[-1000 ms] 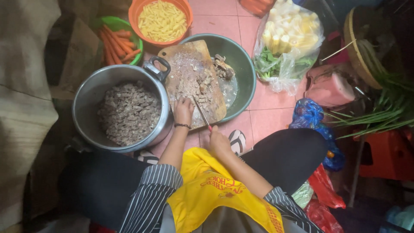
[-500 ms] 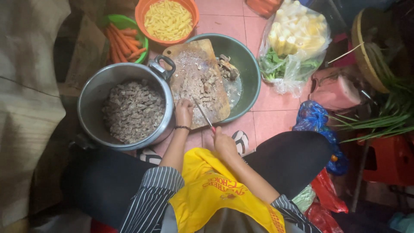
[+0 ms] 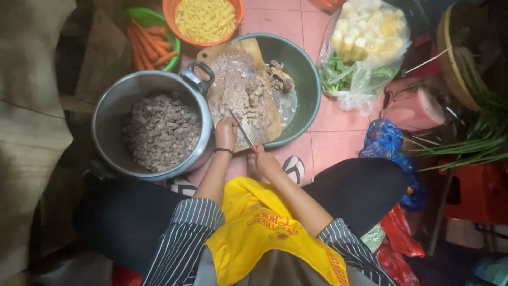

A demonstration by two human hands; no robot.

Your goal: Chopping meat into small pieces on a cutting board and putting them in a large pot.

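- Pink tiled floor point(image 3: 338, 137), crowded with stuff; the person squats over it in a yellow apron point(image 3: 264, 233).
- Wooden cutting board point(image 3: 241, 90) sits across a green basin point(image 3: 304, 79), chopped meat point(image 3: 248, 98) on its middle.
- Right hand point(image 3: 266, 161) is closed around a knife point(image 3: 242, 130) at the board's near edge.
- Left hand point(image 3: 226, 132) presses down on the meat, fingers curled.
- Metal pot point(image 3: 114, 114) of chopped meat touches the board's left edge.
- Carrots point(image 3: 148, 45) and an orange bowl point(image 3: 206, 21) sit beyond.
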